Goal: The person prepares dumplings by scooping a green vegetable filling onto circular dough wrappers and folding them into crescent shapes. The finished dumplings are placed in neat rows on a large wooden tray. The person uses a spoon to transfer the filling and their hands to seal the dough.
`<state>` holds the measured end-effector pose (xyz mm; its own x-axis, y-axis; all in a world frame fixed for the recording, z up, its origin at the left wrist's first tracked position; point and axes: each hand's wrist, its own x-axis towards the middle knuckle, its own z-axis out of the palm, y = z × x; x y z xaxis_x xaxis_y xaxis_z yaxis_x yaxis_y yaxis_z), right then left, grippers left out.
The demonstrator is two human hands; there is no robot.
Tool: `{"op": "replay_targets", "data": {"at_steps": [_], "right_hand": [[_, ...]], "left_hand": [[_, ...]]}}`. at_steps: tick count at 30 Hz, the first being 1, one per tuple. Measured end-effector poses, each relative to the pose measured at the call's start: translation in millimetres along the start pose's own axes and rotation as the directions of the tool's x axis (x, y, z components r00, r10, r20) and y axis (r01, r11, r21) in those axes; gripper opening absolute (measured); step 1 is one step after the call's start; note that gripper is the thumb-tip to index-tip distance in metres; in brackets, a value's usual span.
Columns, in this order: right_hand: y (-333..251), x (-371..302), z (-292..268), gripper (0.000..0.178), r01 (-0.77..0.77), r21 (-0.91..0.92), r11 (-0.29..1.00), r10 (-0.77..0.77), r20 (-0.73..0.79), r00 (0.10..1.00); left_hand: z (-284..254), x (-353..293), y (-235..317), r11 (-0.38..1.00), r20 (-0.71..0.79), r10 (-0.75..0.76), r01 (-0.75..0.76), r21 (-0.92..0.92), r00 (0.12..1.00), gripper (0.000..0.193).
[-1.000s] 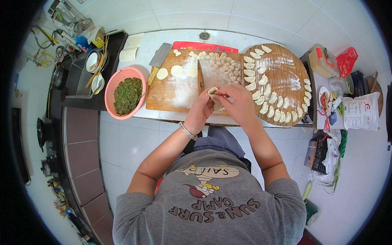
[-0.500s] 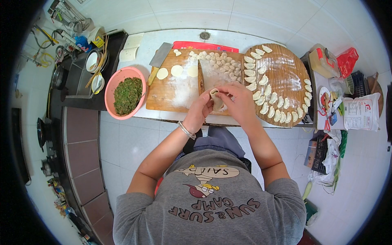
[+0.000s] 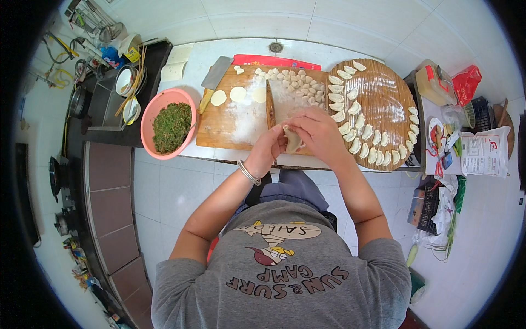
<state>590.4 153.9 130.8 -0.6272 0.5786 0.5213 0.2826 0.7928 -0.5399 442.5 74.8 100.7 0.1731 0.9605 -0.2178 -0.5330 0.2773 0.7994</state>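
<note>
My left hand and my right hand meet over the near edge of a floured wooden board. Between their fingers is a dumpling, its wrapper folded over, with the top edge pinched by the right fingers. The left fingers cup its other side, partly hidden. Flat round wrappers lie on the board's far left part, and several small dough pieces cluster at its far right. A pink bowl of green minced filling stands left of the board.
Right of the board, a round wooden tray carries several finished dumplings. A cleaver rests at the board's far left corner. Bowls and chopsticks sit by the sink at left. A white sack stands far right.
The dumpling's wrapper, open at the top before, is now closed over. My right fingers have shifted slightly along its edge; both hands stay in nearly the same place.
</note>
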Motion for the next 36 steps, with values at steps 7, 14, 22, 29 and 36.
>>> {"op": "replay_targets", "data": {"at_steps": [7,14,22,29,36], "right_hand": [[-2,4,-3,0.01,0.047,-0.035,0.998,-0.048,-0.01,0.999],[4,7,-10,0.014,0.166,-0.031,0.986,-0.162,0.093,0.982],[2,13,-18,0.018,0.311,-0.044,0.949,-0.304,0.12,0.945],[8,10,-15,0.015,0.28,-0.118,0.953,-0.268,0.106,0.958],[5,19,-18,0.02,0.293,-0.041,0.955,-0.293,0.016,0.956]], "left_hand": [[2,-3,5,1.0,0.016,-0.027,0.028,-0.007,0.999,0.053],[-5,-3,3,0.999,0.063,-0.049,0.05,-0.016,0.997,0.054],[-4,-2,4,0.992,0.064,-0.089,0.094,-0.086,0.994,0.059],[7,-2,17,0.972,0.067,-0.139,0.149,-0.184,0.988,0.065],[5,-2,19,0.971,0.079,-0.092,0.107,-0.213,0.993,0.065]]}}
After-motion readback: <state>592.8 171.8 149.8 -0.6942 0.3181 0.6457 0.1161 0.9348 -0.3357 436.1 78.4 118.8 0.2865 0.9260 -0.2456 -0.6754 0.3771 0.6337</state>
